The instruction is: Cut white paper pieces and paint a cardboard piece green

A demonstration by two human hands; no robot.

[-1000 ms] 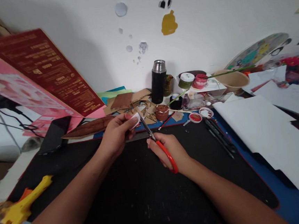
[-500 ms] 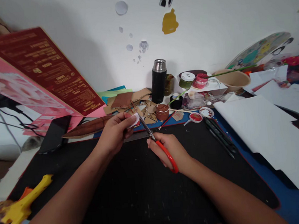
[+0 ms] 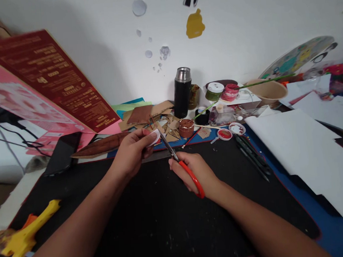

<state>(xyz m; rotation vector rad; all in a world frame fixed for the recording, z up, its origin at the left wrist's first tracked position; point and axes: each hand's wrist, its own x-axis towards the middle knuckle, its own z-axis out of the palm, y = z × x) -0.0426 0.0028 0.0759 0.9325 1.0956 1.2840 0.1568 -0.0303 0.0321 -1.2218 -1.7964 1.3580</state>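
Observation:
A small white piece of paper (image 3: 154, 138) is pinched between the thumb and fingers of my left hand (image 3: 134, 149). My right hand (image 3: 195, 172) is wrapped round the red handles of a pair of scissors (image 3: 190, 175). The blades point up and to the left, with their tips beside the paper's right edge. Both hands are above the black mat (image 3: 155, 222). Behind them lie brown cardboard scraps (image 3: 171, 128), and a brown jar (image 3: 186, 128) stands to the right of these.
A black flask (image 3: 182, 95) stands at the back by the wall. White sheets (image 3: 305, 145) and a dark green cutter (image 3: 252, 155) lie on the right. On the left are a phone (image 3: 63, 154), a yellow tool (image 3: 33, 232) and a red-and-pink folder (image 3: 47, 79).

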